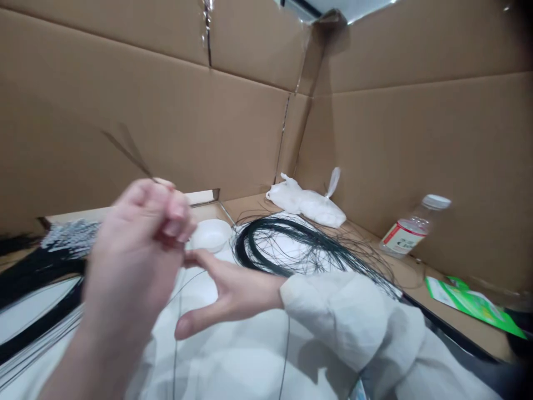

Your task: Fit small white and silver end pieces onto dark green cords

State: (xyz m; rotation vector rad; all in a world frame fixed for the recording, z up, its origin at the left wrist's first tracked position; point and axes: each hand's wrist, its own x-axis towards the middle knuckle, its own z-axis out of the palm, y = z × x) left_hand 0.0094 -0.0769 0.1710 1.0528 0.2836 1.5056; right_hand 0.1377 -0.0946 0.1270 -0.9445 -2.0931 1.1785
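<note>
My left hand (145, 228) is raised in a fist, its fingers pinched together. Two blurred ends of thin dark cord (130, 158) stick up out of it. Just below and to the right, my right hand (237, 294) reaches across with its thumb stretched away from the fingers. Its fingertips come close to the left fist; whether they touch it, I cannot tell. Thin dark strands run down over the white cloth beneath both hands. Behind them stands a white bowl (211, 235), partly covered by the left hand.
A coil of dark green cord (266, 225) lies behind my right wrist. At the left is a black cord bundle (33, 272) with silvery tips (69, 236). White plastic bags (308, 203), a clear bottle (410, 228) and a green packet (474, 303) stand along the cardboard walls (416, 133).
</note>
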